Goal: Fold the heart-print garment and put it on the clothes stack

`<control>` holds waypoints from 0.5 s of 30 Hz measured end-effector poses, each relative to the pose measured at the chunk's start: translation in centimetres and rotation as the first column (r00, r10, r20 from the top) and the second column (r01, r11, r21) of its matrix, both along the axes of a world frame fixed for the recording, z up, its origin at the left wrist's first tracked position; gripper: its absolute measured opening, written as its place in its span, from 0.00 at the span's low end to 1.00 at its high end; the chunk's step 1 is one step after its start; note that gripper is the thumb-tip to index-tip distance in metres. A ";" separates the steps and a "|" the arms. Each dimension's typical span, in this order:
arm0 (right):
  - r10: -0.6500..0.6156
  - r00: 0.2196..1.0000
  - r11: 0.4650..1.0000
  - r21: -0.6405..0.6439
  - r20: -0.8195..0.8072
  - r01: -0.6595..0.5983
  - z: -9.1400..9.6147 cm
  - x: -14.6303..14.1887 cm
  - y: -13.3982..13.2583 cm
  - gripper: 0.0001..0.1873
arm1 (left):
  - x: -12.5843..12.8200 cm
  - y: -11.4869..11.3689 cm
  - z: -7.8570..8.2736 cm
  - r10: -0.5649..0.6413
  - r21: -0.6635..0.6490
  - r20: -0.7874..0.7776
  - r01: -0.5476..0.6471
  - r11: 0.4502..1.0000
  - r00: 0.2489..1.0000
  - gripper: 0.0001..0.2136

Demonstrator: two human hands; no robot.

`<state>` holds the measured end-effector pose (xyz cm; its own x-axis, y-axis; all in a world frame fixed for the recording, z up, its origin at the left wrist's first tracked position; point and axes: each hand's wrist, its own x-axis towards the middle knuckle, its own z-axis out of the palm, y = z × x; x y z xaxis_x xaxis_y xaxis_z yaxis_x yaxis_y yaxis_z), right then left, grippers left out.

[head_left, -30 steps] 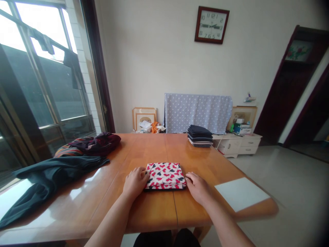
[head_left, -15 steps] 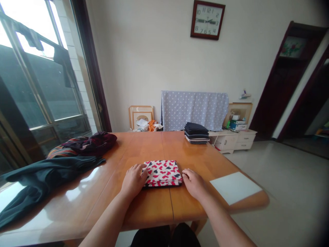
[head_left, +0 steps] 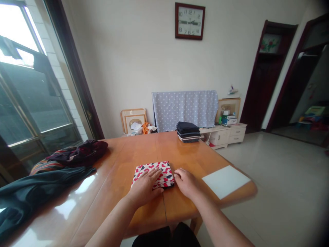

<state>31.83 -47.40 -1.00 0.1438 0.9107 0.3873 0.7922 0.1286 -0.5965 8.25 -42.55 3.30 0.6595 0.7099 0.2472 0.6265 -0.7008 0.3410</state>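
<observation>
A folded cloth (head_left: 166,168), white with red and dark hearts, lies in a neat rectangle on the wooden table. My left hand (head_left: 147,185) rests flat across its front left part, fingers stretched out and palm down, hiding some of the pattern. At the cloth's right edge is my right hand (head_left: 185,181), with loosely curled fingers close beside the fabric. Nothing shows between those fingers, and whether they touch the edge is hard to see.
A stack of dark folded clothes (head_left: 188,132) stands at the table's far edge. Loose garments, a dark green one (head_left: 46,181) and a dark purple one (head_left: 87,151), lie at the left. A pale sheet (head_left: 226,181) lies near the right corner.
My left hand has moved from the cloth's left edge onto its top, fingers now laid across it. My right hand stays by the right edge. The view has turned slightly right.
</observation>
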 end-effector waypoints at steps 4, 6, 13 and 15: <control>-0.002 1.000 1.000 0.016 -0.012 0.002 0.2 0.0 -0.1 0.11 | 0.3 0.4 -1.2 -0.003 0.003 0.003 0.003 1.000 1.000 0.26; -0.004 1.000 1.000 0.018 -0.013 0.004 0.1 0.1 0.0 0.11 | 0.4 0.5 -1.6 -0.005 0.006 0.019 0.005 1.000 1.000 0.23; 0.002 1.000 0.999 0.034 -0.009 -0.002 -0.1 0.4 0.2 0.12 | 1.7 1.1 -1.2 0.253 -0.004 0.057 -0.253 0.967 0.966 0.20; 0.000 1.000 1.000 0.028 -0.019 0.000 -0.1 0.5 0.2 0.12 | 2.1 1.2 -1.2 0.334 0.014 0.084 -0.336 0.942 0.939 0.20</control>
